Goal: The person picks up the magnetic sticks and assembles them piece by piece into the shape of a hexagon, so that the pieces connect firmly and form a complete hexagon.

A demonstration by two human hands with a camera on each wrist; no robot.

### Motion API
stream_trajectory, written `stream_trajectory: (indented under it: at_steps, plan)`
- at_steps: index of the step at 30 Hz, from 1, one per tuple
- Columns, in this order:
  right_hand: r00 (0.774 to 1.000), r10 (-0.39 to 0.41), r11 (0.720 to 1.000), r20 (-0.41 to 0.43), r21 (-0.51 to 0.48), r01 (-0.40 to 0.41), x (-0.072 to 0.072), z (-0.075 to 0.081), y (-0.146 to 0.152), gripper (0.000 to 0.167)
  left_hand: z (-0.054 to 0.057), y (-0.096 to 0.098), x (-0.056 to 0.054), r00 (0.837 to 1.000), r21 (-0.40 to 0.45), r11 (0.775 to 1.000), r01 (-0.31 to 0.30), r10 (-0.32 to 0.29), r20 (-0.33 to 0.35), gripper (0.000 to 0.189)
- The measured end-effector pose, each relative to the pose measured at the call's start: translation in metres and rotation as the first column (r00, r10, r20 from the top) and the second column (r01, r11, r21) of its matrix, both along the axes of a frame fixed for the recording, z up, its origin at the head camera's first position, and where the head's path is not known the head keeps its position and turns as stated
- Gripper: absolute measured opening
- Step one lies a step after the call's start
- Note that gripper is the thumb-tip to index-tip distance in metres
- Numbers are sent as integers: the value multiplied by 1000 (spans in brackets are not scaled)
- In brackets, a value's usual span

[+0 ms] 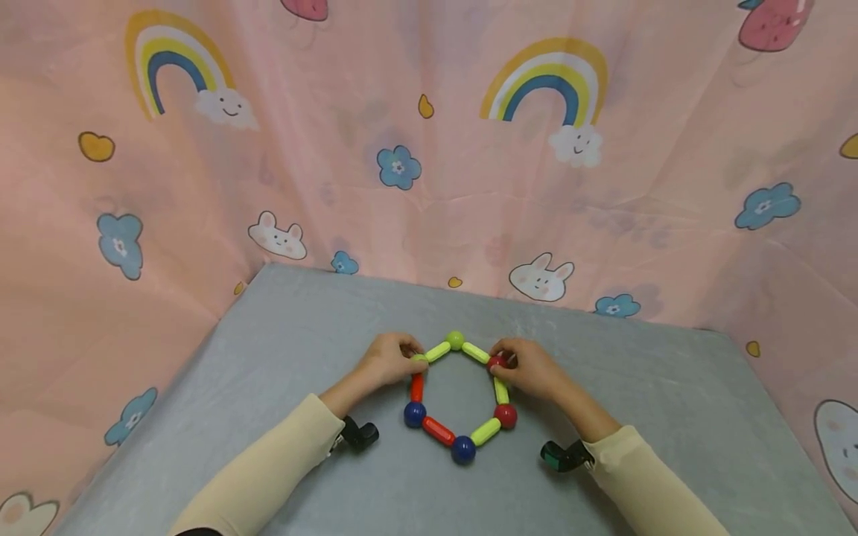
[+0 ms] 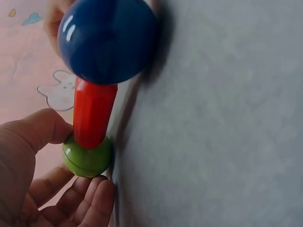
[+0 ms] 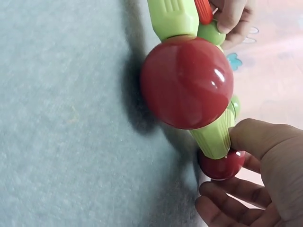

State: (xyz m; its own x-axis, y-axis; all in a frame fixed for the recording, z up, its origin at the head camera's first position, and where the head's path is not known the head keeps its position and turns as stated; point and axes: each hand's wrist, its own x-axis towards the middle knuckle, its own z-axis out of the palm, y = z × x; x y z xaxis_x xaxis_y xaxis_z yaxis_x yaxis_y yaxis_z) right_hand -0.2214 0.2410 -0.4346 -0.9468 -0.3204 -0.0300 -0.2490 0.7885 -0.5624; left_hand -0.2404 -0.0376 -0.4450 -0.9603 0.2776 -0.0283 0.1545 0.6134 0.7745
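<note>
A six-sided ring of toy balls and rods lies on the grey table. My left hand [image 1: 391, 359] pinches the green ball [image 2: 87, 156] at the ring's left far corner, thumb on one side and fingers on the other. A red rod [image 2: 94, 113] joins that ball to a blue ball [image 2: 108, 40]. With thumb and fingers, my right hand [image 1: 529, 366] grips the red ball [image 3: 221, 164] at the right far corner. A second red ball [image 3: 187, 82] sits nearer me, joined by a yellow-green rod [image 3: 214, 137]. Another green ball [image 1: 456, 340] forms the far tip.
A second blue ball [image 1: 463, 450] marks the ring's near corner, between a red rod [image 1: 439, 431] and a yellow-green rod [image 1: 485, 432]. Behind the grey table [image 1: 322, 305] hangs a pink patterned curtain [image 1: 456, 223]. Black wrist cameras [image 1: 358, 434] show below both hands.
</note>
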Motion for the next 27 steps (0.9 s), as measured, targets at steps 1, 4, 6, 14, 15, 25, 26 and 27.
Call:
stream_trajectory:
  at_steps: [1,4,6,14,15,25,26,27]
  plan:
    - [1000,-8,1000,-2,-8,8,0,-1,0,22,-1,-1,-1,1000,4,1000,-7,7,-3,15]
    - [1000,-29,999,-13,-22,28,-1,-2,1,21,-2,-5,-2,999,22,999,-32,33,-9,15]
    - [999,-36,999,-22,-27,35,-2,-3,1,20,-2,-7,-2,999,32,998,-45,45,-12,15]
    - [999,-33,999,-37,-22,32,-7,-3,3,21,-1,-9,2,999,50,998,-47,47,-19,19]
    - [999,-31,999,-38,-22,31,-8,-3,3,21,-1,-9,2,999,52,997,-49,50,-18,19]
    - [999,-9,1000,-35,1,9,-16,-2,4,25,-5,-8,11,998,71,996,-54,56,-33,17]
    - [999,-9,1000,-32,3,9,-17,-3,5,25,-5,-7,12,998,71,996,-54,56,-29,17]
    - [999,-8,1000,-35,11,8,-19,-3,7,26,-6,-6,13,998,71,996,-53,55,-27,17]
